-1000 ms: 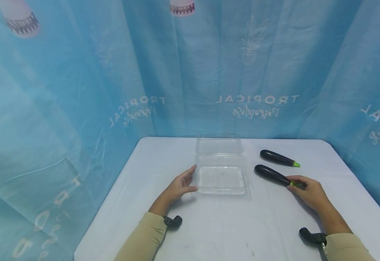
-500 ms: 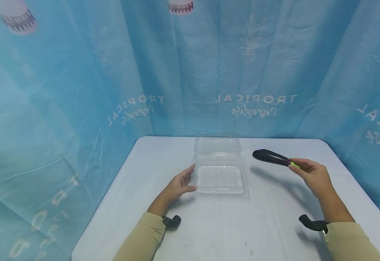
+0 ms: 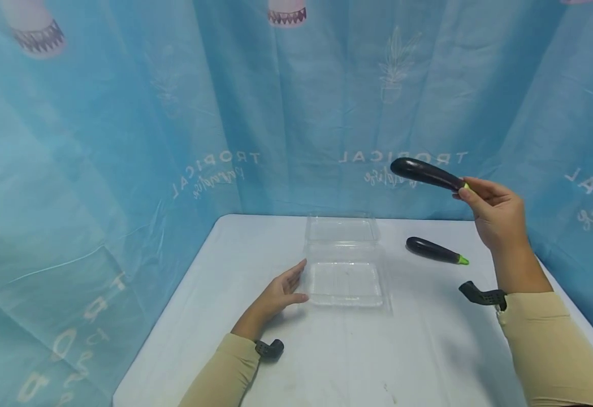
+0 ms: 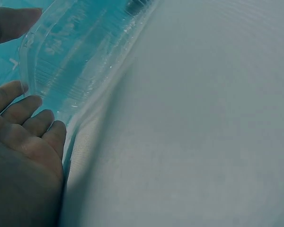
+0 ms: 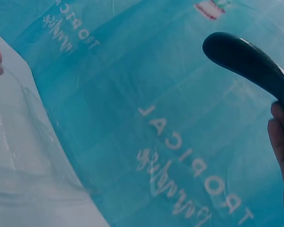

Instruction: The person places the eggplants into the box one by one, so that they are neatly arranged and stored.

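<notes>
My right hand (image 3: 502,217) pinches an eggplant (image 3: 425,172) by its green stem end and holds it up in the air, its fat dark end pointing left. In the right wrist view the same eggplant (image 5: 246,61) shows against the curtain. A second eggplant (image 3: 433,250) lies on the table below, green tip to the right. My left hand (image 3: 276,294) rests at the left side of a clear plastic clamshell box (image 3: 344,302), fingers and thumb spread at its edge. In the left wrist view the fingertips (image 4: 33,101) are at the box wall (image 4: 61,61).
The box's lid (image 3: 342,229) lies folded back toward the far table edge. A white-covered table (image 3: 337,362) bears everything. Blue printed curtains (image 3: 296,124) hang behind it and at both sides.
My right hand has lifted one eggplant by its stem from the table, high above the other eggplant. The left hand stays at the box's side.
</notes>
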